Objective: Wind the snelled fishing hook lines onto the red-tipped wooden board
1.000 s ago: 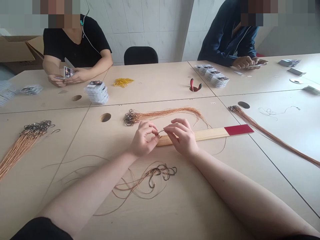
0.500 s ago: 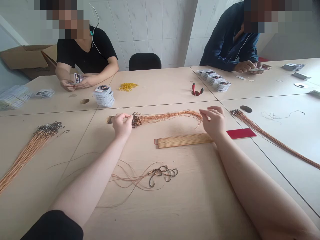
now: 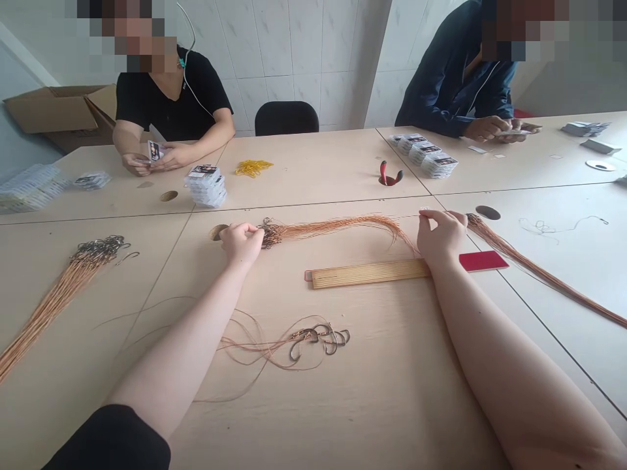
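My left hand (image 3: 241, 243) is closed in a pinch at the left end of a bundle of fish hooks (image 3: 271, 234). Its fingertips meet the edge of the hooks, and what lies between them is hidden. Copper-coloured lines (image 3: 337, 226) run right from these hooks and curve down towards my right hand (image 3: 441, 236). That hand is pinched too, thumb against forefinger, raised past the loose line ends; anything in it is too fine to make out. Closer to me, several loose hooks (image 3: 323, 338) lie with their lines tangled leftward. Under my right wrist passes a ridged wooden strip (image 3: 367, 274).
Another hook bundle (image 3: 100, 251) lies at left, and more copper lines (image 3: 543, 267) at right. A red block (image 3: 484, 261) sits by my right wrist. Across the table are stacked packets (image 3: 206, 186), yellow bands (image 3: 253, 168), red-handled pliers (image 3: 386, 175) in a hole, and two people handling cards.
My right hand has moved right, away from the line ends, its fingers still pinched. My left hand stays at the hooks. The whole view has shifted slightly.
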Demonstrator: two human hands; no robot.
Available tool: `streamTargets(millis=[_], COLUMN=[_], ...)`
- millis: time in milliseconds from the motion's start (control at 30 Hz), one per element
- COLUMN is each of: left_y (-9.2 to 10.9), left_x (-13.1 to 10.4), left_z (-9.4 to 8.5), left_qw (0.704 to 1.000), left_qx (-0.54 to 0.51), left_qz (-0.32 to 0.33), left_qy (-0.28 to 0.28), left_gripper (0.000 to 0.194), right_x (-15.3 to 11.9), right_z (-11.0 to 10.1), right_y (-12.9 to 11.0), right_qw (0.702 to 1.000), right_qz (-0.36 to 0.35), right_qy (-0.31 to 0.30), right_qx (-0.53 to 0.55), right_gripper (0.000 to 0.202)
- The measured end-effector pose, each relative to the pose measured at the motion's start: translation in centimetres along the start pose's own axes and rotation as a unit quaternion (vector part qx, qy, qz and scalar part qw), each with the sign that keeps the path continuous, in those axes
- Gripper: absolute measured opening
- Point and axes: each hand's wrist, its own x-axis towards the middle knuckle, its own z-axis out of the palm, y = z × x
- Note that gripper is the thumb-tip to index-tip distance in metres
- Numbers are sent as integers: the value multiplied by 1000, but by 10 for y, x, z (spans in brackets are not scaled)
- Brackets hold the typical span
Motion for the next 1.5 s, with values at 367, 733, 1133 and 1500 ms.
streamTargets(millis=[367, 733, 1133, 1500], left_y=[15, 66, 60, 64], left_x=[-4, -68, -68, -68], left_z=[-4, -18, -7, -12], left_qw=[999, 868, 830, 822], left_qx=[11, -53, -28, -22], left_qz=[-32, 433, 459, 454], left_qy=[17, -240, -315, -343], left_gripper=[12, 15, 32, 33], right_x=[-2, -46, -88, -80], right_z=[-3, -6, -38, -50], right_y=[-8, -104, -154, -155], right_qw=[997, 972, 730, 670], right_qz=[33, -187, -349, -298], right_qy=[53, -110, -546, -658], right_qx=[-41, 86, 218, 171], right_gripper=[39, 20, 13, 22])
